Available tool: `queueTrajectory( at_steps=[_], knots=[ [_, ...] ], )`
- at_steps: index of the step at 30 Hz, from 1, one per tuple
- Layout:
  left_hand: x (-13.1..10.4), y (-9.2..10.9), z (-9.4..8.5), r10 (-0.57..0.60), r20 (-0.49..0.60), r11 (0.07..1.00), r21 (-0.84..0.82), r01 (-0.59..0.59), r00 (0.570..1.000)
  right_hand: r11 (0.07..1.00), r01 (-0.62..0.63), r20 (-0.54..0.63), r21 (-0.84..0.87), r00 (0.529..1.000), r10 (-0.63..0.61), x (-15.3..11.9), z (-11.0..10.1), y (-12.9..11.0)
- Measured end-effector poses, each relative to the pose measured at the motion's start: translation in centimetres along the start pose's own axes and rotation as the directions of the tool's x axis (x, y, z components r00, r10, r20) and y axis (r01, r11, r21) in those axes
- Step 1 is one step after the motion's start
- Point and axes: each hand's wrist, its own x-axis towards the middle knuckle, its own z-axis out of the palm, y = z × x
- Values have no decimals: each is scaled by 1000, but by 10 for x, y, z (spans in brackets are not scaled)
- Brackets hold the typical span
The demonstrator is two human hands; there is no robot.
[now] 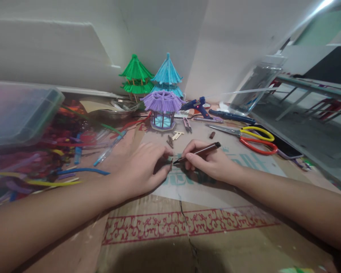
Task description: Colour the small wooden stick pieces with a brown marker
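My right hand (206, 159) is closed around a brown marker pen (206, 149), its dark tip pointing left. Pinched between thumb and fingers of my left hand (146, 165) is a small brown stick (171, 163), and the marker tip is at or very near it. Just beyond lie several short brown sticks (169, 141) and a few pale uncoloured sticks (177, 135). The brown pen cap (212, 135) lies on the sheet to the right. Behind them stands a small pavilion with a purple roof (163, 101).
Green (135, 76) and blue (168, 76) tiered pavilions stand by the wall. A glue gun (197, 106), scissors (244, 137) and a phone (284, 146) lie to the right. Craft strips (83, 171) and a plastic box (25, 113) crowd the left. Printed paper (165, 189) covers the cardboard.
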Motion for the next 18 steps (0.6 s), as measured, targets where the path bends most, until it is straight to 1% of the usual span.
queueTrajectory(
  at_steps=[2,4,5,7,9,13,18],
  knots=[
    [-1,2,-3,96,27,993,61,-97,995,1000,5,-16,4,1000,-5,0,0,1],
    [-3,3,-4,194,56,969,144,-200,979,1000,17,-30,9,999,-17,0,-1,3],
    [-4,3,-4,224,60,955,187,-231,973,1000,20,-36,12,999,-20,0,-1,3],
    [-6,2,-3,245,57,933,258,-251,968,1000,19,-44,13,999,-19,1,-1,4],
    [-8,2,0,245,61,921,296,-252,968,1000,15,-47,10,999,-14,1,0,4],
    [-9,0,2,276,61,915,289,-282,959,1000,19,-32,-3,999,-19,2,0,2],
    [-9,1,2,300,71,912,271,-307,951,999,26,-25,-33,999,-27,1,0,0]
  ],
)
